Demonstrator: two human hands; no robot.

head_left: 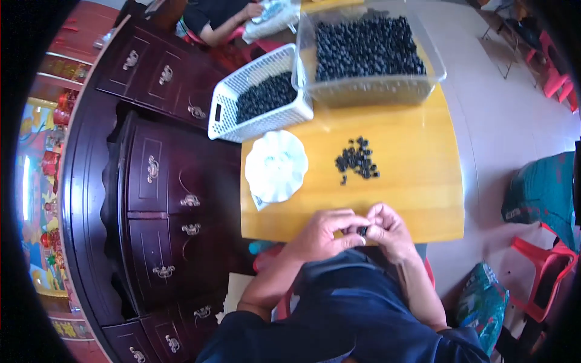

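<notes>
Two hands are meeting at the near edge of the counter [417,181], pinching one small black piece [362,230] between them. The left hand [324,233] is curling its fingers nearly closed, thumb and fingertips pressing on the piece from that side. The right hand [390,230] is doing the same from the other side, its fingers bending in tightly around the piece. The piece is sitting just off the counter's near edge, above the person's lap.

Farther out on the counter from the hands, a loose heap [357,160] of the same black pieces is lying on the bare wood. Left of that heap, a white scalloped dish [276,165] is resting near the counter's left edge. At the counter's far edge, a white basket [257,97] and a clear tub [369,54] are standing side by side, both holding many more black pieces. Beyond the counter's far edge, another person [218,21] is sitting. A dark wooden cabinet [163,181] is standing just left of the counter.
</notes>
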